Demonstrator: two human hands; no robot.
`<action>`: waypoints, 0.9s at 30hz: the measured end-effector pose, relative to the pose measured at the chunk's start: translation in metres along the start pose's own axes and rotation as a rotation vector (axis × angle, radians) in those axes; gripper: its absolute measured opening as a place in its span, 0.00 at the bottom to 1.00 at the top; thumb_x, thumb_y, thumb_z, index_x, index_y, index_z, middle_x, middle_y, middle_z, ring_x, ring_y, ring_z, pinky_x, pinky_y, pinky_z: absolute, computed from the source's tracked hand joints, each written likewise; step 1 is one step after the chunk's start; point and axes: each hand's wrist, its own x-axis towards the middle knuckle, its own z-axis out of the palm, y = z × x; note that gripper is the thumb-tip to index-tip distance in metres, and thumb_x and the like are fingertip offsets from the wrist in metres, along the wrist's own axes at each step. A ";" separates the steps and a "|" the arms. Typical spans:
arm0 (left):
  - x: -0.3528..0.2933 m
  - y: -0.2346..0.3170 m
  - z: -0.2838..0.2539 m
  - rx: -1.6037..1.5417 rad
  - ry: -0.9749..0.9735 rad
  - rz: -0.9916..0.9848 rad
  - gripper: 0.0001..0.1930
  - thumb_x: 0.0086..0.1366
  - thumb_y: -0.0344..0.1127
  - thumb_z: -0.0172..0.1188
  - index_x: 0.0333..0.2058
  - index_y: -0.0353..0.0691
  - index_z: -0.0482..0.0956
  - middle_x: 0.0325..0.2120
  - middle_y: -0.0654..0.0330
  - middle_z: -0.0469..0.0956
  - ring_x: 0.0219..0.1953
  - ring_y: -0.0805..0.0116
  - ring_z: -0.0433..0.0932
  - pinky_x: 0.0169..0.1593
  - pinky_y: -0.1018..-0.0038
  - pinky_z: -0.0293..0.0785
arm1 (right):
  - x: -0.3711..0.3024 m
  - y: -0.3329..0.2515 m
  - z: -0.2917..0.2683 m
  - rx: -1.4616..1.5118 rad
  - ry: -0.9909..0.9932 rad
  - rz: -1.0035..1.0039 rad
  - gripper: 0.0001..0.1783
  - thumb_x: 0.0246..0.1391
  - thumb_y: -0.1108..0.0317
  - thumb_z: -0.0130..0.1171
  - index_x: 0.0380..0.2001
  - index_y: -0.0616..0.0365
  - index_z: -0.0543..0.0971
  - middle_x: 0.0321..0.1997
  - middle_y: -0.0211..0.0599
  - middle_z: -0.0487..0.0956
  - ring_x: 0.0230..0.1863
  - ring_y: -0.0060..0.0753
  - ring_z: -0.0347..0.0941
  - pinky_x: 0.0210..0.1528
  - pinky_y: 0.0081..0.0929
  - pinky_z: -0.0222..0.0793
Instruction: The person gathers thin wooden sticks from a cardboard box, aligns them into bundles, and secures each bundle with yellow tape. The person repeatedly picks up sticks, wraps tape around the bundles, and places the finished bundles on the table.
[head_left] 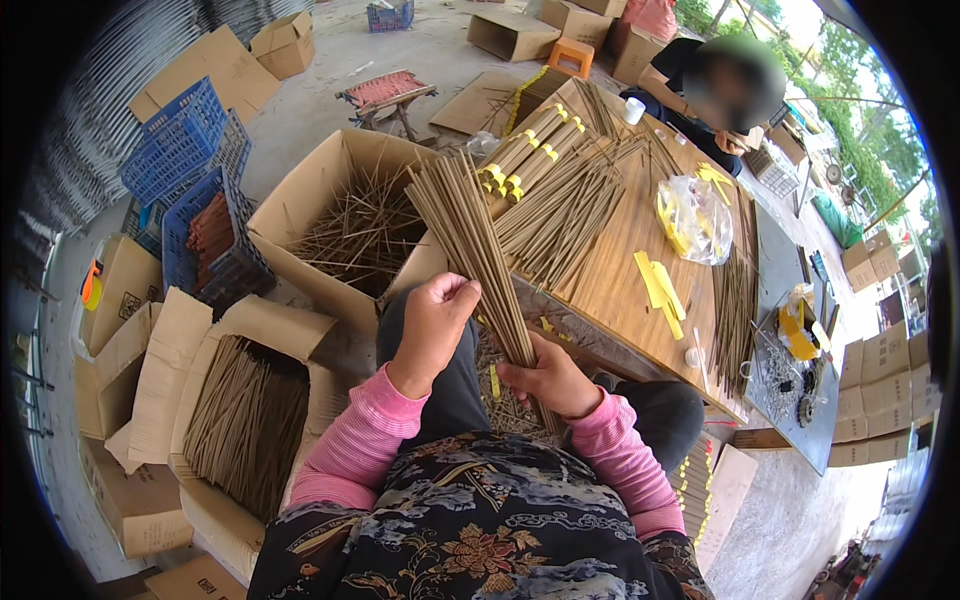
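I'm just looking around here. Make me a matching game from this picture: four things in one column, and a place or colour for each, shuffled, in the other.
Things:
1. Stick bundle
2. Clear plastic bag
3. Person's sleeves
4. Crates at the left

Places or colours:
A. Blue
B. In the grip of the person's right hand
C. Pink
D. On the wooden table

Right pairs: 1-B, 2-D, 3-C, 4-A

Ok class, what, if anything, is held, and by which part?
A bundle of thin brown sticks, gripped near its lower end by the right hand. The left hand is at its left edge, around mid-length; its grip is unclear.
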 end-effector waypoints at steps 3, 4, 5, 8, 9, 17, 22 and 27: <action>0.002 0.007 -0.003 -0.003 0.009 -0.038 0.11 0.59 0.34 0.55 0.24 0.31 0.73 0.14 0.73 0.66 0.16 0.87 0.57 0.18 0.85 0.53 | -0.002 -0.004 0.001 0.049 -0.033 0.030 0.11 0.52 0.69 0.55 0.34 0.60 0.66 0.19 0.24 0.66 0.16 0.14 0.62 0.16 0.15 0.60; 0.002 0.009 -0.003 0.017 0.001 -0.043 0.10 0.59 0.34 0.55 0.24 0.32 0.73 0.14 0.72 0.65 0.16 0.86 0.58 0.19 0.85 0.55 | -0.002 -0.003 0.000 0.055 -0.034 0.028 0.11 0.52 0.69 0.56 0.34 0.60 0.66 0.19 0.25 0.66 0.16 0.14 0.62 0.17 0.15 0.60; 0.002 0.010 -0.003 0.036 -0.008 -0.049 0.10 0.58 0.34 0.56 0.24 0.34 0.73 0.14 0.72 0.65 0.16 0.86 0.60 0.19 0.86 0.56 | -0.001 -0.002 0.000 0.061 -0.035 0.025 0.11 0.52 0.69 0.56 0.34 0.60 0.66 0.19 0.25 0.66 0.16 0.14 0.62 0.17 0.15 0.60; -0.001 0.014 -0.002 0.113 -0.031 -0.048 0.11 0.58 0.35 0.56 0.24 0.32 0.73 0.13 0.71 0.65 0.16 0.86 0.59 0.19 0.84 0.56 | 0.000 -0.001 0.000 0.054 -0.030 0.020 0.11 0.52 0.69 0.56 0.34 0.60 0.66 0.19 0.25 0.66 0.16 0.14 0.62 0.17 0.15 0.61; -0.002 0.014 -0.002 0.140 -0.037 -0.047 0.11 0.59 0.35 0.55 0.24 0.31 0.73 0.13 0.71 0.65 0.16 0.86 0.58 0.19 0.83 0.55 | 0.000 -0.001 0.000 0.046 -0.026 0.019 0.11 0.52 0.69 0.56 0.34 0.60 0.66 0.19 0.25 0.66 0.16 0.14 0.62 0.17 0.15 0.61; 0.005 0.009 -0.002 0.015 -0.009 -0.043 0.10 0.58 0.33 0.54 0.22 0.32 0.73 0.12 0.72 0.64 0.17 0.87 0.58 0.18 0.84 0.55 | -0.002 -0.008 -0.002 -0.005 -0.018 0.040 0.14 0.51 0.68 0.57 0.37 0.61 0.66 0.20 0.25 0.67 0.16 0.15 0.63 0.17 0.14 0.61; 0.021 0.032 -0.021 -0.059 0.113 -0.003 0.09 0.56 0.30 0.55 0.18 0.39 0.70 0.12 0.70 0.64 0.14 0.84 0.61 0.19 0.86 0.56 | -0.004 -0.006 -0.008 0.089 -0.084 0.063 0.17 0.50 0.67 0.58 0.41 0.61 0.65 0.21 0.25 0.68 0.16 0.15 0.63 0.18 0.14 0.61; 0.052 0.066 -0.064 -0.179 0.293 0.204 0.07 0.56 0.30 0.55 0.21 0.38 0.70 0.13 0.68 0.64 0.14 0.80 0.60 0.19 0.84 0.57 | -0.005 -0.006 -0.011 0.263 -0.132 0.066 0.17 0.51 0.70 0.56 0.43 0.61 0.66 0.20 0.25 0.68 0.17 0.16 0.63 0.17 0.14 0.60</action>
